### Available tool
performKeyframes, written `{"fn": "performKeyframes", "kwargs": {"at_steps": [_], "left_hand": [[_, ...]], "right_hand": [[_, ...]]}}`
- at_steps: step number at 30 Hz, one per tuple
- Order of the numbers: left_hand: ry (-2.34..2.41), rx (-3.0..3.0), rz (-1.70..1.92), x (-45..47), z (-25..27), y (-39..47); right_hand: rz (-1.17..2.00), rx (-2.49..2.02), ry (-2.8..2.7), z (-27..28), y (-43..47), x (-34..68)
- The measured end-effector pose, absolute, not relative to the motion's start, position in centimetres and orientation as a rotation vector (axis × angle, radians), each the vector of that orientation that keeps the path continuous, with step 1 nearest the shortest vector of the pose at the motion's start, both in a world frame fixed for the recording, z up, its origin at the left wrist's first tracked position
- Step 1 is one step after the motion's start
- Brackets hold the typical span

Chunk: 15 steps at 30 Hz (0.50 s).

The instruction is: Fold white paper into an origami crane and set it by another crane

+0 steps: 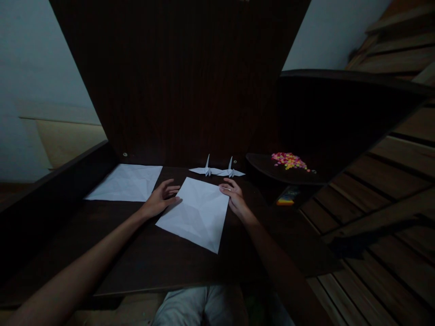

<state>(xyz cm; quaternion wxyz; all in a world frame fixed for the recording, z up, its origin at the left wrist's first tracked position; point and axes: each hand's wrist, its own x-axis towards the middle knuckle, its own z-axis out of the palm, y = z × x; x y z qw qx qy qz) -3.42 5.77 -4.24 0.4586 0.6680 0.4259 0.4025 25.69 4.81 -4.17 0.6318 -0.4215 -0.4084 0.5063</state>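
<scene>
A square white sheet of paper (pixel 200 213) with faint creases lies turned at an angle on the dark desk in front of me. My right hand (pixel 236 199) pinches its upper right corner, thumb on top and fingers behind. At the sheet's left edge is my left hand (pixel 161 199), thumb tip touching the paper and fingers loosely apart. Just beyond the sheet stand two white folded paper cranes, a left crane (pixel 207 171) and a right crane (pixel 231 172), wing tips meeting.
Another creased white sheet (pixel 127 183) lies to the left on the desk (pixel 136 253). A raised side board (pixel 57 185) borders the left, and a tall dark panel (pixel 183 81) rises behind. Small colourful pieces (pixel 290 160) are heaped on a corner shelf (pixel 261 164) at right.
</scene>
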Motion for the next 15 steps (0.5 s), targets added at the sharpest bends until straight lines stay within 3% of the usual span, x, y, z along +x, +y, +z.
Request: {"fn": "performKeyframes", "kwargs": {"at_steps": [15], "left_hand": [[1.084, 1.235, 1.154, -2.7, -2.3, 4.9]], "right_hand": [[1.308, -0.858, -0.838, -4.0, 5.7, 24.7]]}}
